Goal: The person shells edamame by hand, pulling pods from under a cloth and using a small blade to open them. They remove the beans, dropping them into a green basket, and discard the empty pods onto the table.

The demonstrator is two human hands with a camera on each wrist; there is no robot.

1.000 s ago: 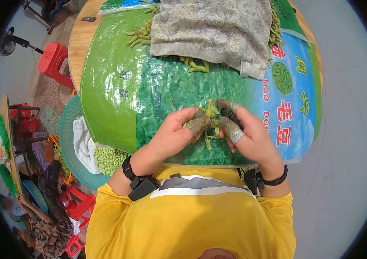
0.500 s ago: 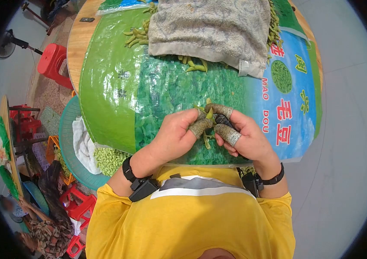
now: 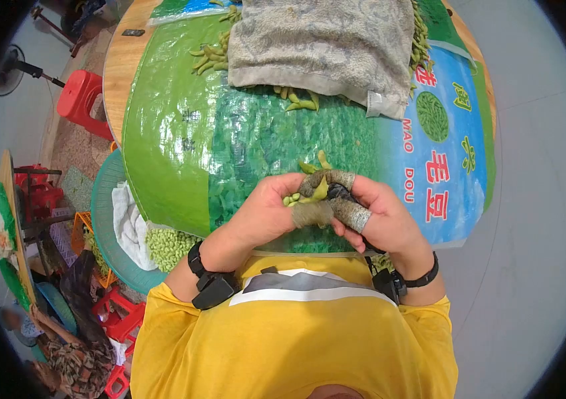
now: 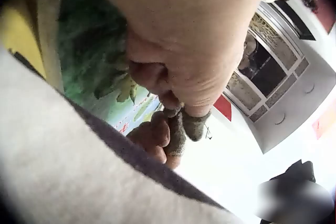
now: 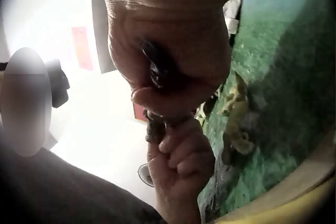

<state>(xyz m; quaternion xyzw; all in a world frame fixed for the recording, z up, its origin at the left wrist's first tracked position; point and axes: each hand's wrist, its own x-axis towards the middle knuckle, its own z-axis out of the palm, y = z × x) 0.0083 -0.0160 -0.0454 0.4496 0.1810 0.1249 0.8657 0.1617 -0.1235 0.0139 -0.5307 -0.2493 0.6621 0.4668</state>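
In the head view my left hand [image 3: 271, 206] and right hand [image 3: 384, 214] meet over the green printed sheet [image 3: 170, 133], thumbs and forefingers wrapped in grey-brown coverings. Between their fingertips they pinch a green pod [image 3: 321, 189]. Pale green beans [image 3: 291, 199] show inside the curled left fingers. The right hand also has something black in its curled fingers; its shape is mostly hidden. Just beyond the fingertips lie pods [image 3: 323, 160] on the sheet. Both wrist views show the two hands touching, with the pinched pod hidden; loose pods [image 5: 239, 121] lie beside them in the right wrist view.
A grey towel [image 3: 323, 50] covers a heap of pods [image 3: 211, 58] at the table's far side. Left of the table, a teal basket [image 3: 105, 219] holds shelled beans [image 3: 171, 247] and a white cloth [image 3: 130, 223]. Red stools [image 3: 78, 100] and another person [image 3: 73, 359] are farther left.
The left thumb has shifted toward the right thumb and lower, and beans now show in the left hand. The pod between the fingertips is tilted differently. The hands remain together.
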